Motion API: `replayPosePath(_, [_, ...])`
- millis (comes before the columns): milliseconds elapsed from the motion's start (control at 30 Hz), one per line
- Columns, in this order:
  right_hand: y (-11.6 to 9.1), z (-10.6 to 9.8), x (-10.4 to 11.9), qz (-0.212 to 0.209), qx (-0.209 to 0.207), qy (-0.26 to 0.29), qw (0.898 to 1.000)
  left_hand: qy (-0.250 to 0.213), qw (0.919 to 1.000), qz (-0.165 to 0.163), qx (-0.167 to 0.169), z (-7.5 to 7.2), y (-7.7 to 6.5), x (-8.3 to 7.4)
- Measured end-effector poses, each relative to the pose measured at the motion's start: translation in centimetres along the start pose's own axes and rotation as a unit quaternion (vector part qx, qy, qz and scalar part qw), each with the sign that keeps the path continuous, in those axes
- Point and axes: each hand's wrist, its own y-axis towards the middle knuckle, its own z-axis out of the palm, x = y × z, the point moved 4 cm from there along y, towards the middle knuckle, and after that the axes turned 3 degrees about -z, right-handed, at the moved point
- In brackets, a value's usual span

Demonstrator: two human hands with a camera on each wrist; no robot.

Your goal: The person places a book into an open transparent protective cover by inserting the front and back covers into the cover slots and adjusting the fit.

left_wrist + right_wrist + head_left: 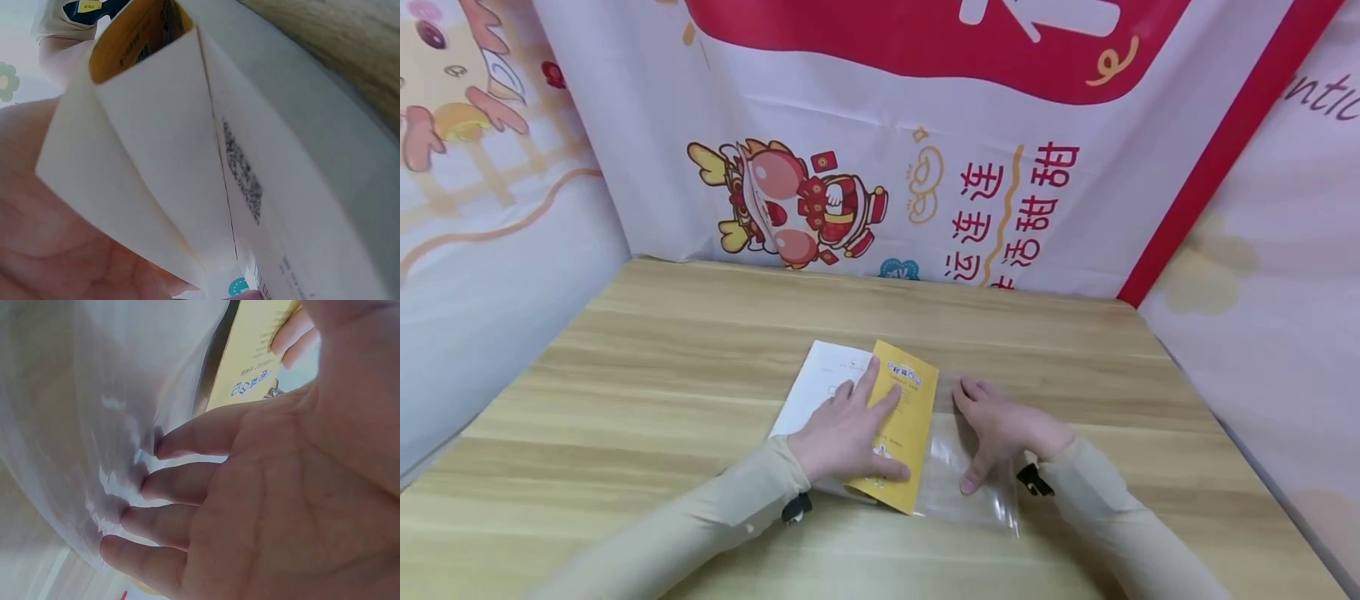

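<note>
In the head view, my left hand (838, 429) lies with spread fingers over a white printed leaflet (823, 375) and its yellow printed panel (913, 417). Seen from the left wrist, white folded panels (162, 137) stand apart from one another beside the palm, one bearing a QR code (242, 172); yellow shows inside the fold. A clear plastic bag (951, 492) lies to the right, partly beside the yellow panel. My right hand (1007, 425) rests on that bag, and in the right wrist view its fingertips touch the crinkled film (119, 394).
The leaflet and bag lie mid-table on a wood-grain tabletop (647, 358). Printed cloth (880, 108) hangs along the table's back edge, with more printed cloth at the left (497, 192) and right (1247, 275) sides.
</note>
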Motion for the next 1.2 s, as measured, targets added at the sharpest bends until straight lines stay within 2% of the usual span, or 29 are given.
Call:
replayPosePath(300, [0.3,0.0,-0.1,0.0,0.005,-0.008,1.0,0.024,0.9995,-0.002,0.023,-0.9,0.3,0.5])
replayPosePath(467, [0.1,0.0,0.1,0.003,0.005,-0.007,1.0,0.012,0.9992,-0.007,0.037,-1.0,0.3,0.7])
replayPosePath(667, [0.2,0.1,0.1,-0.001,0.0,-0.01,1.0,0.011,0.9997,0.002,0.023,-1.0,0.3,0.6])
replayPosePath(933, [0.1,-0.1,0.2,-0.014,-0.007,-0.015,1.0,0.006,0.9998,-0.005,0.021,-0.9,0.3,0.8])
replayPosePath(1200, [0.0,-0.2,0.1,-0.021,-0.021,-0.017,0.999,0.014,0.9997,0.011,0.014,-1.3,0.3,0.7])
